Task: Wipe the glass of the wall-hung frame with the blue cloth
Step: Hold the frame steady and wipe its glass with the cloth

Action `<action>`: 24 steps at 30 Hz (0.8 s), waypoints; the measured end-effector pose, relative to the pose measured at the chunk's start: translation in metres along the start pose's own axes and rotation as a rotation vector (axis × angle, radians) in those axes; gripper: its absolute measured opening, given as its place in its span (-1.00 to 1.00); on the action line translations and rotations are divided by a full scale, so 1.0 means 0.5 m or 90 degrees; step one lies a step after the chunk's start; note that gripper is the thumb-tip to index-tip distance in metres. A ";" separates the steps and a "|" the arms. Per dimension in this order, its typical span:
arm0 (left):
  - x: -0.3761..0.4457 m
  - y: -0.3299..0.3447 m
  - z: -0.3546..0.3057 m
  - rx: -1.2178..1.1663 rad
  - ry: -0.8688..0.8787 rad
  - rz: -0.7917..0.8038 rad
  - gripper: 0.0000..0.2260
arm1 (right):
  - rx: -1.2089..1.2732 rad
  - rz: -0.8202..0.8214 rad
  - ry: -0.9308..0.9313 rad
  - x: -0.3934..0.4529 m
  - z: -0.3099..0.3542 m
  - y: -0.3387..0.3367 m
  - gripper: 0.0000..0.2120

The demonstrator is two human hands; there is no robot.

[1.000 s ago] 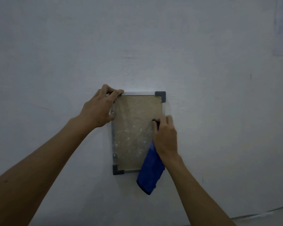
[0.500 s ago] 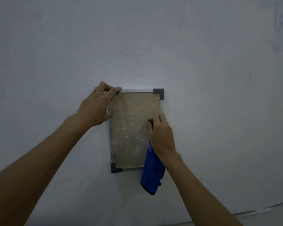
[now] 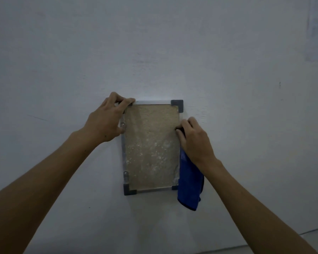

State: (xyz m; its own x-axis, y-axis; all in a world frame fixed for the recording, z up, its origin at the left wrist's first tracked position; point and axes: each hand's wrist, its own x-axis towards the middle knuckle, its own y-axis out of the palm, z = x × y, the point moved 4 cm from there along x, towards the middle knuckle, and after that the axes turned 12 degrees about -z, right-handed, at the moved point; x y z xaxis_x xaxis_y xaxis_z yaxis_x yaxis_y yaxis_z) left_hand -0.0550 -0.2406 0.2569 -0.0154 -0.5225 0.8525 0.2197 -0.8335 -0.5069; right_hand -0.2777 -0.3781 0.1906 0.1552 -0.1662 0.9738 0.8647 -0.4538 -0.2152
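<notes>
We are wiping the glass [image 3: 151, 145] of the frame [image 3: 177, 104] on the wall [image 3: 154, 43]. To do it well, we should press the cloth [image 3: 189, 184] flat and sweep in overlapping passes across the speckled pane, bracing the frame so it does not swing. Our left hand [image 3: 106, 121] grips the frame's top left corner, fingers [image 3: 127, 103] curled over the edge. Our right hand [image 3: 195, 140] sits at the frame's right edge, fingers closed on the cloth, which hangs down beside the frame's lower right corner.
</notes>
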 end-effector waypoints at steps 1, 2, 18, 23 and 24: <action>0.000 -0.001 0.000 0.002 0.000 0.002 -0.16 | 0.001 -0.012 0.002 0.003 -0.001 0.000 -0.85; 0.000 -0.001 0.000 0.005 0.001 0.005 -0.16 | 0.005 -0.008 -0.006 -0.003 0.001 0.003 -0.86; 0.009 -0.008 -0.004 0.027 0.007 0.016 -0.19 | 0.037 0.140 -0.169 -0.042 -0.009 0.004 -0.89; 0.009 -0.010 -0.003 0.024 0.005 0.016 -0.18 | 0.054 0.058 -0.141 0.031 -0.012 -0.004 -0.86; 0.010 -0.010 -0.003 0.024 0.005 0.015 -0.18 | 0.064 0.034 -0.129 0.038 -0.011 -0.007 -0.86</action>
State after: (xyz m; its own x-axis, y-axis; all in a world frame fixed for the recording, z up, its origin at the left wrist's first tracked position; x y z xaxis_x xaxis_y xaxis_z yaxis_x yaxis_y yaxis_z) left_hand -0.0578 -0.2391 0.2634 -0.0176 -0.5433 0.8394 0.2560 -0.8140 -0.5215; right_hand -0.2803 -0.3845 0.2092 0.2856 -0.0030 0.9583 0.8947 -0.3574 -0.2678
